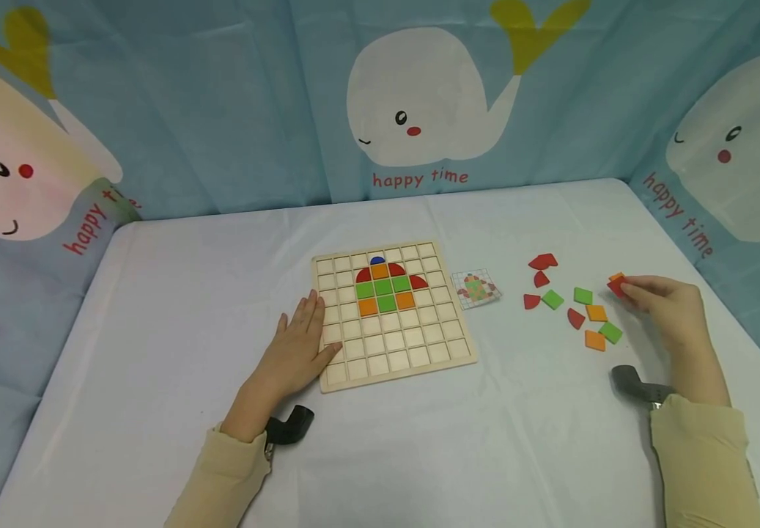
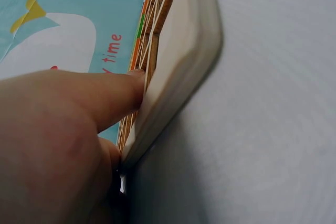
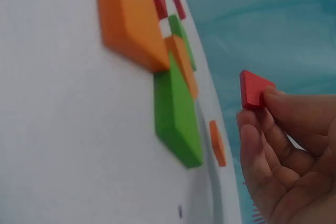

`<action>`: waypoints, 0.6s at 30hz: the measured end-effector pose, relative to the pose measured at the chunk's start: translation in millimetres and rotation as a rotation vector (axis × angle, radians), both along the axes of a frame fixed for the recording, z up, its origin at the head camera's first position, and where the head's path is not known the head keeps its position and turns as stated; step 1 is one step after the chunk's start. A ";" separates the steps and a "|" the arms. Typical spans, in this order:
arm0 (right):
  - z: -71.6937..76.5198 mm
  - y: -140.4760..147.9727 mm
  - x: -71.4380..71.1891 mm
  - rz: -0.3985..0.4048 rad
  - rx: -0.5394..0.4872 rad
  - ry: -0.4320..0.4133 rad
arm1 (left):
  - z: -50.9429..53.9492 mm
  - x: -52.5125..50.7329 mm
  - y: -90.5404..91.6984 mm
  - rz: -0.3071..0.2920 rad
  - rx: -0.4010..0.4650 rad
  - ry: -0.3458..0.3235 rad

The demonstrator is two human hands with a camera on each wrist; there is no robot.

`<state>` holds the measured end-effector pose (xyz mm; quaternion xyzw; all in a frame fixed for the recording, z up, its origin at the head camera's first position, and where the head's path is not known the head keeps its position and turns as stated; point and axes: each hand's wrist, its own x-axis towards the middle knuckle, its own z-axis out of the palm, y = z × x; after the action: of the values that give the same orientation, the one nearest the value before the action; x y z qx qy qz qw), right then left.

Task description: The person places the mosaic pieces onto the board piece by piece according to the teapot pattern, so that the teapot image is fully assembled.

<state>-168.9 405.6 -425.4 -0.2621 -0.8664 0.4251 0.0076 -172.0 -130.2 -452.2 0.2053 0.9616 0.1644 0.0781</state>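
Note:
My left hand rests along the left edge of a wooden grid board, fingers outstretched and thumb lying over the rim. In the left wrist view the thumb touches the board's edge. Blue, red, orange and green tiles sit in the board's upper cells, including a green tile and a blue one. Over at the right, my right hand pinches a red quarter-round tile between thumb and fingers, held above the table. An orange tile lies beyond it on the cloth.
A small pattern card lies against the board's right side. Loose red tiles, green tiles and orange tiles are scattered between card and right hand. A whale-printed curtain borders the white-covered table.

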 end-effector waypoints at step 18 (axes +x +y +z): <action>2.7 -28.4 -16.2 0.187 -0.109 0.174 | -0.1 0.2 -0.5 -0.004 0.009 0.001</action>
<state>-185.1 377.3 -422.7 -0.1423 -0.8588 0.4913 0.0286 -171.8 -130.7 -452.3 0.2075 0.9605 0.1686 0.0771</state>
